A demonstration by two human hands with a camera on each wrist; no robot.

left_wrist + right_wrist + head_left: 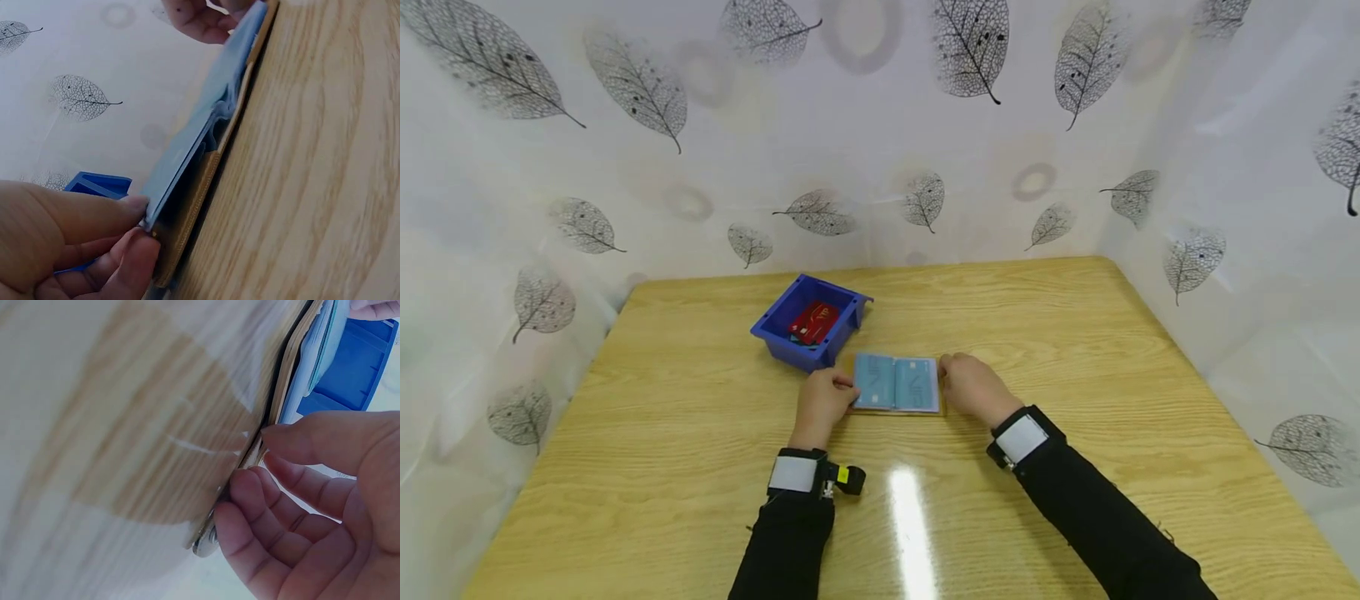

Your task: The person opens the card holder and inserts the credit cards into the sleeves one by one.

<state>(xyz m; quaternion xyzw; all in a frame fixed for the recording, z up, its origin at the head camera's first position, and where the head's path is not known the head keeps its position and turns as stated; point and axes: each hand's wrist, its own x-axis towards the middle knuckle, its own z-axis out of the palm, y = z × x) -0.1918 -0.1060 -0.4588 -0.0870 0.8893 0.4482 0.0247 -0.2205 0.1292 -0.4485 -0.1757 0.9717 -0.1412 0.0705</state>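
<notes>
- Near the middle of the yellow, wood-grained bench (685, 483), an open tan card holder with clear plastic sleeves (895, 392) lies between the hands, with two light-blue printed cards (916, 387) showing, one on each side of the fold.
- The left hand (822, 402) has its grip on the sleeve edge, thumb and finger pinching it clear of the tan cover.
- The right hand (973, 385), fingers curled, seems to have its grip on the cover's opposite edge.
- Best handling, I judge: pinch the sleeve lightly at its rim, steady the cover with the right hand, and feel for leaves clinging together; bending the plastic sharply could make a card slide.
- Just beyond the left hand stands a blue rectangular plastic bin (790, 353) with a red card (815, 322) inside.
- The bench looks glossy, catching a bright streak of light, so the holder might skid.
- White sheeting printed with dark skeleton leaves (865, 125) hangs behind and to both sides.
</notes>
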